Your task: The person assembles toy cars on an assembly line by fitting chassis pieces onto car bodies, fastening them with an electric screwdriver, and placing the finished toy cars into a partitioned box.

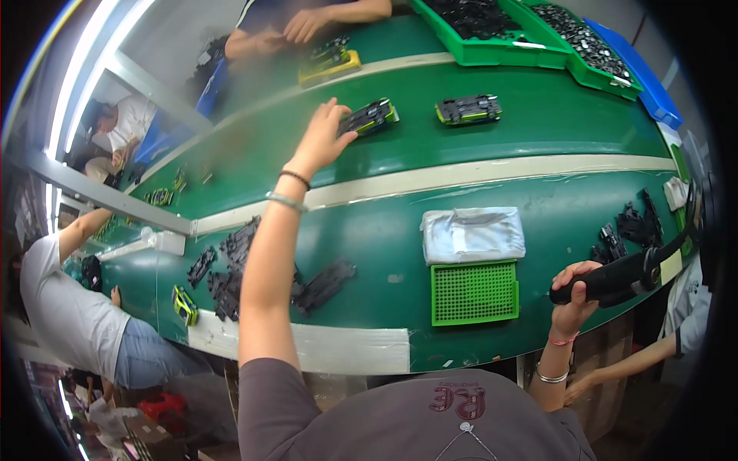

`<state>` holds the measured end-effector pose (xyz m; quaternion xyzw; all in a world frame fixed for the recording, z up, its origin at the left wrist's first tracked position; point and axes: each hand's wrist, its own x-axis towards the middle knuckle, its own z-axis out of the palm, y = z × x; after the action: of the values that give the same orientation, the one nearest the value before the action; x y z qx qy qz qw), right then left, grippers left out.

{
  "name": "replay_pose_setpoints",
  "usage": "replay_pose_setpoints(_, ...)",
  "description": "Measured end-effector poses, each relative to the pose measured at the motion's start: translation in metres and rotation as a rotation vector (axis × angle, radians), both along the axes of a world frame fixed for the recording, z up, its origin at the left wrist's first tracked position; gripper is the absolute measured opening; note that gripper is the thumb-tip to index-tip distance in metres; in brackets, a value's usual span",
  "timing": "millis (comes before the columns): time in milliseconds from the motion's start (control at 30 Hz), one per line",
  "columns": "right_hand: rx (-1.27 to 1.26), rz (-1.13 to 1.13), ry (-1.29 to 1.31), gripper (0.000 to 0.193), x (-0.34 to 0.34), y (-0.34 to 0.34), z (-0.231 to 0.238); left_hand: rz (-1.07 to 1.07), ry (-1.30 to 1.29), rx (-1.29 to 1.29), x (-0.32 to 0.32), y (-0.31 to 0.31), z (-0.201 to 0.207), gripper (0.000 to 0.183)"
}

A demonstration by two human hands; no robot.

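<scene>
My left hand [329,129] is stretched far out over the green conveyor, its thumb and fingers around the near-left end of a toy car [372,117]. That car lies underside up, with a black chassis and a yellow-green body edge. To its right on the same belt is a second upturned toy car [469,110], untouched. In my right hand [575,296] is a black electric screwdriver [611,283], held level above the right side of the bench, its cord running up at the far right.
On the near bench lie black chassis parts [231,280], a yellow-green toy car [184,306], a white wrapped bundle [473,235], a green mesh basket [475,293] and more black parts [638,223]. Green bins of parts [530,55] stand at the back. Co-workers sit opposite and on both sides.
</scene>
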<state>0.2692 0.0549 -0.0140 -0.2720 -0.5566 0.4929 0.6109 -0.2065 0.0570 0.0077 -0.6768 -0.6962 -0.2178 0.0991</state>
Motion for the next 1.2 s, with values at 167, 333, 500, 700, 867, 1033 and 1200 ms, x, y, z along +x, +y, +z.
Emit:
replay_pose_setpoints(167,0.051,-0.04,-0.021,0.045,0.007,-0.008,-0.002,-0.021,-0.208,-0.094,0.005,0.048,-0.035,0.041)
replay_pose_setpoints(333,0.021,-0.036,-0.008,0.047,0.01,-0.007,-0.004,-0.022,-0.195,0.096,0.041,0.03,-0.018,0.038)
replay_pose_setpoints(500,0.046,-0.031,-0.068,0.073,0.012,0.001,-0.003,-0.315,-0.378,0.079,0.151,-0.027,0.028,0.035)
replay_pose_setpoints(700,0.004,-0.001,-0.108,0.076,0.018,-0.001,0.003,-0.426,-0.325,-0.074,0.226,-0.055,0.009,0.037)
replay_pose_setpoints(867,-0.044,0.049,-0.064,0.087,0.017,-0.003,-0.005,-0.398,-0.259,-0.052,0.229,-0.052,-0.014,0.039)
replay_pose_setpoints(1033,-0.069,0.038,0.009,0.095,0.009,0.001,0.006,-0.447,-0.271,0.036,0.224,-0.049,-0.021,0.04)
replay_pose_setpoints(1200,0.077,0.461,0.403,0.103,-0.026,-0.018,0.037,-0.445,-0.268,0.035,0.222,-0.051,-0.026,0.041)
